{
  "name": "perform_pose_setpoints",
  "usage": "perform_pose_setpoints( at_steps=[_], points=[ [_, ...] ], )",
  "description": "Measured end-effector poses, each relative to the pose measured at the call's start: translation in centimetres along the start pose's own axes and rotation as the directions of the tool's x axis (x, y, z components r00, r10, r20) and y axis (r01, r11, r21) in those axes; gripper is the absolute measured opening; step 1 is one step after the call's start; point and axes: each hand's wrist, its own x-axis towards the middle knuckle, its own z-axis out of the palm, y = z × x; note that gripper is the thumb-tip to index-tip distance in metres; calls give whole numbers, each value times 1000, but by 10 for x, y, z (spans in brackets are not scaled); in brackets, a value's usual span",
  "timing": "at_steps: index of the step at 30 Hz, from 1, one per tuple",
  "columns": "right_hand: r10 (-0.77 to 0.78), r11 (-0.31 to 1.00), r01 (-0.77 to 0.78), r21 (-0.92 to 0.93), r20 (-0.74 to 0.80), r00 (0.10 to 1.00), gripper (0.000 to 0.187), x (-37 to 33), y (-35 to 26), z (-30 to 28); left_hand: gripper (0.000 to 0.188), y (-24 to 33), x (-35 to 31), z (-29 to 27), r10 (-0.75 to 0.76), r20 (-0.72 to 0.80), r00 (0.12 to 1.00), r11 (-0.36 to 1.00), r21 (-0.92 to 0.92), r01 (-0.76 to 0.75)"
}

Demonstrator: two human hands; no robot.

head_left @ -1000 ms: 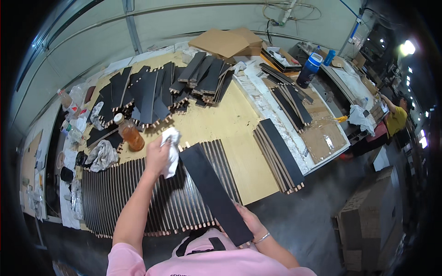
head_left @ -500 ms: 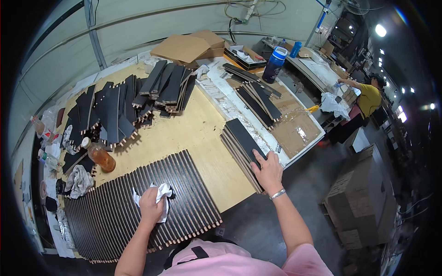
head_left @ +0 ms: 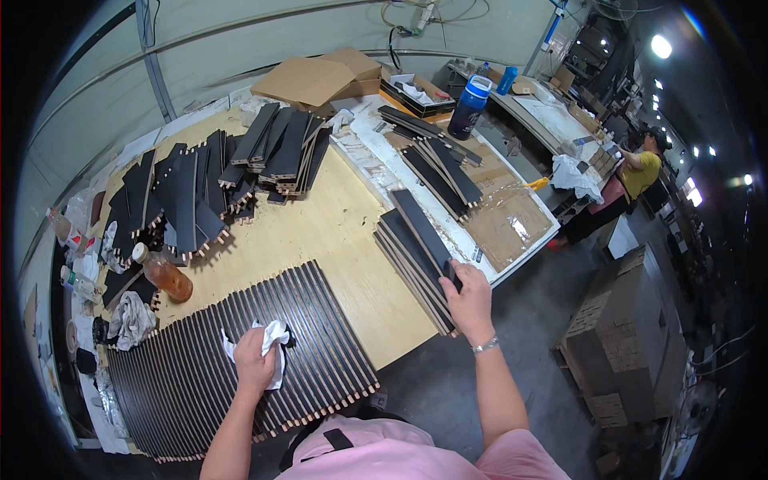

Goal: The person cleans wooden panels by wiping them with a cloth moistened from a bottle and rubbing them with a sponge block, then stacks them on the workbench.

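Observation:
My left hand (head_left: 254,360) is closed round a crumpled white cloth (head_left: 277,334), just above or on a row of dark slats (head_left: 320,344) packed side by side, with pale pegs along their ends. At the table's right edge, my right hand (head_left: 470,302) grips the near end of a black board (head_left: 422,232). That board is tilted up off a stack of similar boards (head_left: 404,268), its far end raised. Fingers and thumb hold it by its edges.
Jumbled black pegged boards (head_left: 192,192) lie at the back left, near an amber bottle (head_left: 166,276) and a grey rag (head_left: 132,320). A blue bottle (head_left: 470,108) stands behind more boards (head_left: 444,172). Right are a large carton (head_left: 624,336) and a person in yellow (head_left: 640,176).
My right hand has lifted and tipped the top board, which lay flat on the stack before. The left hand stays on the cloth. The person in yellow has drawn an arm in.

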Motion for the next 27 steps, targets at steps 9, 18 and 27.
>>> perform_pose_setpoints(
  at_steps=[9,18,27],
  points=[
    [-52,-176,-740,649,744,666,61,-54,-106,-1,37,125,20,-13,-37,-75,996,933,-359,7],
    [-126,-145,-801,581,792,598,44,-90,-164,48,52,108,111,13,281,13,960,960,-7,-281],
    [-29,-241,-747,620,765,644,80,-75,-104,61,40,111,-56,-3,18,345,938,910,-394,128]
  ],
)
